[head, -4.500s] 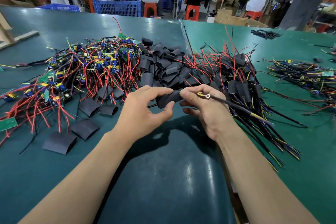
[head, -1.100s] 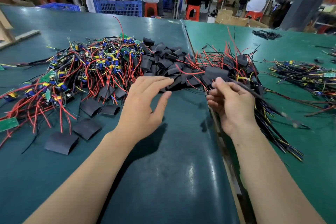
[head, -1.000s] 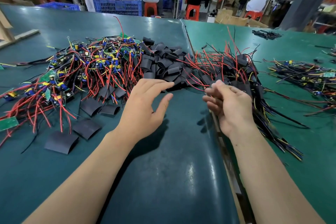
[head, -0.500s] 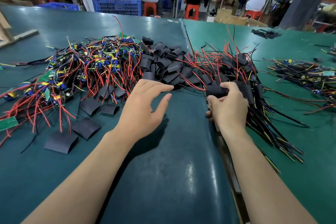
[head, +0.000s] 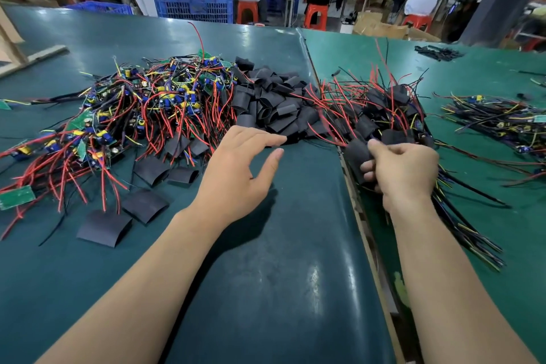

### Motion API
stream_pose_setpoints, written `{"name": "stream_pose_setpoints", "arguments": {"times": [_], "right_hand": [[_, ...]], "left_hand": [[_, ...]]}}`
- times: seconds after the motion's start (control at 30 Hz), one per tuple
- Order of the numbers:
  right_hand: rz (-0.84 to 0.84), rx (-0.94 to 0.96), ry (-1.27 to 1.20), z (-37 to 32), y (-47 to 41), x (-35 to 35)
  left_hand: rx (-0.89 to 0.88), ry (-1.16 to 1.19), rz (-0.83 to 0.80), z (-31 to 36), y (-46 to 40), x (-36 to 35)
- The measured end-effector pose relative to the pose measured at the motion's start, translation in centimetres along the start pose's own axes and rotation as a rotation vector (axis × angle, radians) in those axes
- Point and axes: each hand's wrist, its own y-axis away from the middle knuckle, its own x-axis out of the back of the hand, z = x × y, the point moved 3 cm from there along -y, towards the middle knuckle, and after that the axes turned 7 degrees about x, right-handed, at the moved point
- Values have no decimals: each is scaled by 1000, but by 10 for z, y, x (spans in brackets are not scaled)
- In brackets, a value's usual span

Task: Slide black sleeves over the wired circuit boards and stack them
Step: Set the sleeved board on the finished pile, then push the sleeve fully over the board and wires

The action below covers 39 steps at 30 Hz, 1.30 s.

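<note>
A tangle of bare wired circuit boards point(head: 141, 109) with red and black leads covers the left of the green table. A heap of empty black sleeves point(head: 271, 103) lies in the middle. To its right sits the stack of sleeved boards point(head: 381, 115), wires trailing toward me. My left hand point(head: 239, 174) hovers open, palm down, just short of the sleeve heap and holds nothing. My right hand point(head: 404, 171) curls around a sleeved board point(head: 356, 154) at the near edge of the stack.
Loose flat sleeves point(head: 103, 227) lie at the near left. Another bundle of wired boards point(head: 502, 121) sits far right. A seam point(head: 363, 216) runs between two table mats. Blue crates point(head: 192, 3), red stools and seated people fill the background.
My hands parted after sleeving a board. My right hand carried it to the stack on the right and now grips it lower at the stack's near edge. My left hand stayed open.
</note>
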Motion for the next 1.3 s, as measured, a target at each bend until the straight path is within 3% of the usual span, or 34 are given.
{"name": "stream_pose_setpoints", "arguments": {"times": [0.17, 0.37, 0.5, 0.6, 0.67, 0.83, 1.03, 1.2, 1.3], "right_hand": [[-121, 111, 172, -6, 13, -10], [-85, 326, -13, -23, 24, -12], [-352, 342, -49, -27, 40, -29], [-569, 426, -5, -25, 55, -45], [-628, 486, 89, -23, 60, -51], [-580, 461, 127, -17, 52, -54], [-572, 438, 148, -10, 50, -57], [-578, 429, 133, -9, 49, -58], [-591, 428, 134, -9, 50, -58]], "left_hand": [[10, 14, -9, -1, 1, -2], [24, -76, 85, -4, -1, 2], [332, -454, 196, -31, -5, 13], [634, -612, 82, -54, -2, 19], [727, -671, 1, -64, -1, 19], [710, -642, 86, -72, -2, 24], [556, -555, 365, -58, -4, 30], [687, -526, 82, -70, -3, 18], [730, -417, 112, -75, -4, 22]]}}
